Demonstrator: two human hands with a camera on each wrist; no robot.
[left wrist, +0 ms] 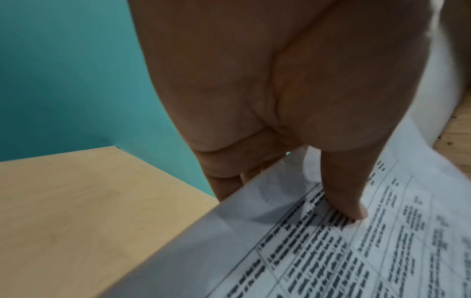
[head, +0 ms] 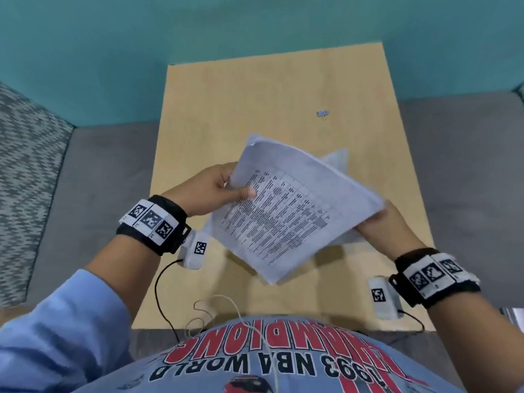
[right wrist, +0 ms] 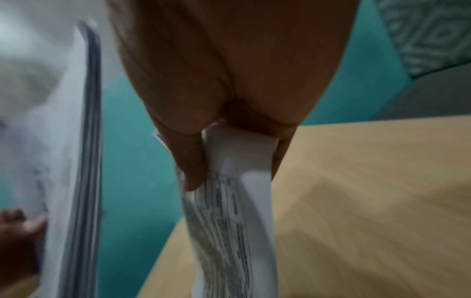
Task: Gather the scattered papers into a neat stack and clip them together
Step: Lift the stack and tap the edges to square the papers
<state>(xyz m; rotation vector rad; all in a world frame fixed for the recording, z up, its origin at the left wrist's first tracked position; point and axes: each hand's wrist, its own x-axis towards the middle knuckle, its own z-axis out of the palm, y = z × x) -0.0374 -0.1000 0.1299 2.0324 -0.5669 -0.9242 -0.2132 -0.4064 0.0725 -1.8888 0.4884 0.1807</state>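
My left hand (head: 235,188) grips a stack of printed papers (head: 292,211) by its left edge, tilted above the wooden table (head: 269,95). In the left wrist view the thumb (left wrist: 344,197) presses on the top sheet (left wrist: 331,252), with the fingers underneath. At the stack's right corner, my right hand (head: 380,219) pinches a separate bent sheet (right wrist: 229,201) between thumb and fingers, close beside the stack's edge (right wrist: 86,141). A corner of loose paper (head: 337,160) pokes out behind the stack. A small binder clip (head: 322,112) lies on the table beyond the papers, apart from both hands.
The table is narrow, with a teal wall (head: 113,52) behind it and grey surfaces on both sides. A patterned grey cushion (head: 25,165) sits at the far left. Thin cables (head: 170,293) trail over the near table edge by my body.
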